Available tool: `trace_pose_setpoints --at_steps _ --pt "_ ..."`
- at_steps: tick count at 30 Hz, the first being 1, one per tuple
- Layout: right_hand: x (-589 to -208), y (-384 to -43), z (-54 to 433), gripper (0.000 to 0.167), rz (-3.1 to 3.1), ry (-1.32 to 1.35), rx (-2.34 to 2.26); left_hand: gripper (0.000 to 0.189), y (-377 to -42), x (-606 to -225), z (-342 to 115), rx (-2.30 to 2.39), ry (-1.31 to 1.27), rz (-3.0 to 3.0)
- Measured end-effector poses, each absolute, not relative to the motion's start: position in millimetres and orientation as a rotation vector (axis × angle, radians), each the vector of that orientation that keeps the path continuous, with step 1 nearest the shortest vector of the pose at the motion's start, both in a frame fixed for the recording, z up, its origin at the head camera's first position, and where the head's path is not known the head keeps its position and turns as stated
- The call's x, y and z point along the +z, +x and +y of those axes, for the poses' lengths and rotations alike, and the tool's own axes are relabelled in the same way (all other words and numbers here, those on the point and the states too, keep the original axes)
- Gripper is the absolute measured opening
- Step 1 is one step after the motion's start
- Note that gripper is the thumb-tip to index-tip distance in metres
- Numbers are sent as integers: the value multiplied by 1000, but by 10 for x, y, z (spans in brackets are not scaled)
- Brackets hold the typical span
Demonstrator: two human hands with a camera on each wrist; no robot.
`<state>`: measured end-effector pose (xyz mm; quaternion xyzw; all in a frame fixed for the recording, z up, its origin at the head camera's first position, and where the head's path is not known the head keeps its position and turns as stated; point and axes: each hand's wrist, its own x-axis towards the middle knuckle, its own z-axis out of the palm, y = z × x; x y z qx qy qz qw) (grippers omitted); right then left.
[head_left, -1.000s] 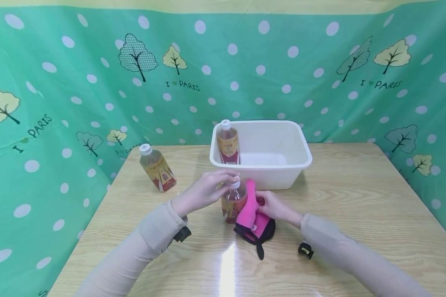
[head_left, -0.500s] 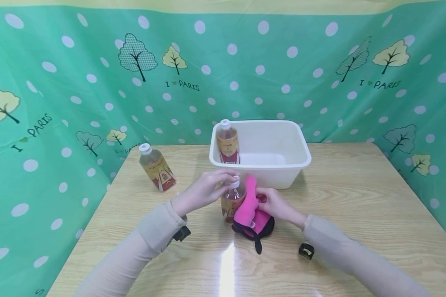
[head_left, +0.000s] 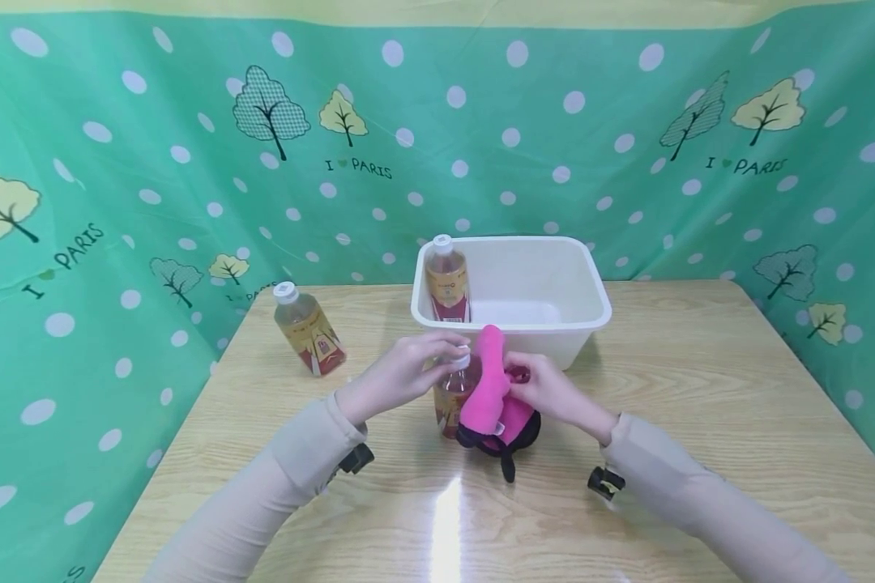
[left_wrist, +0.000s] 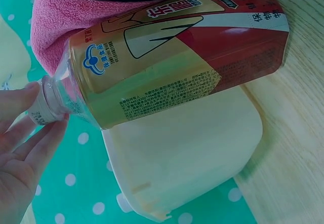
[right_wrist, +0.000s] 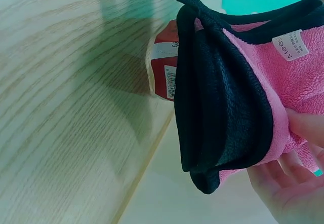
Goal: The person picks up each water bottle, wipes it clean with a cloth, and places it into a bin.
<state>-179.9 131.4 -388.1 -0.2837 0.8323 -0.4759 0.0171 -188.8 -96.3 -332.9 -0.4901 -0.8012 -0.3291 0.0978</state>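
My left hand pinches the white cap of a drink bottle that stands on the table in front of the tub. In the left wrist view the bottle's gold and red label faces the camera. A folded pink towelling cloth with black trim and a hanging loop is held at the bottle's right side by my right hand. In the right wrist view the thumb and fingers pinch the pink fabric, and the cloth hides most of the bottle.
A white plastic tub stands just behind, with another bottle upright at its left end. A third bottle stands on the wooden table at the left. A green dotted curtain hangs behind.
My right hand has moved a little away from me with the cloth, upward along the bottle's side. The left hand and the bottle have stayed put.
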Motion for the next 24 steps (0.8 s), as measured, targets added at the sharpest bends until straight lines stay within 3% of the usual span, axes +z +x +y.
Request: trace_pose_setpoints --at_steps 16,24 --pt "-3979 -1819 1301 34 2560 -828 -1445 20 -1901 -3349 -972 -980 -1457 -2373" --pt "-4141 -1856 1280 30 2592 -861 -1373 19 -1910 -3356 -969 -982 -1461 -2355"
